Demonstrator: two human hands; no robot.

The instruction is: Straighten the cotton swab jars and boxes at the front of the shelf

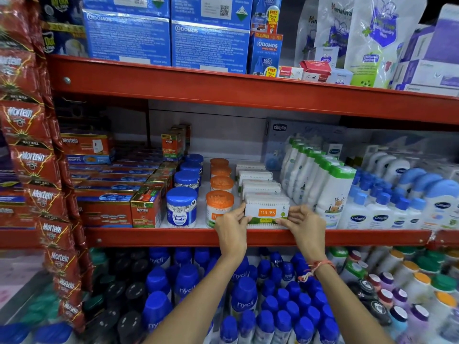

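Clear rectangular Tulips cotton swab box with orange-and-green label (267,211): front of its row, at the red metal shelf edge (173,238), held between both hands. Left hand (232,225): fingers closed on the box's left end. Right hand (304,225): fingers closed on its right end. Orange-lidded clear swab jar (218,207): just left of the left fingers, partly hidden. Blue-lidded clear swab jar (181,207): further left.

orange-lidded jar (219,206), blue-lidded jar (181,207), red shelf (154,236)
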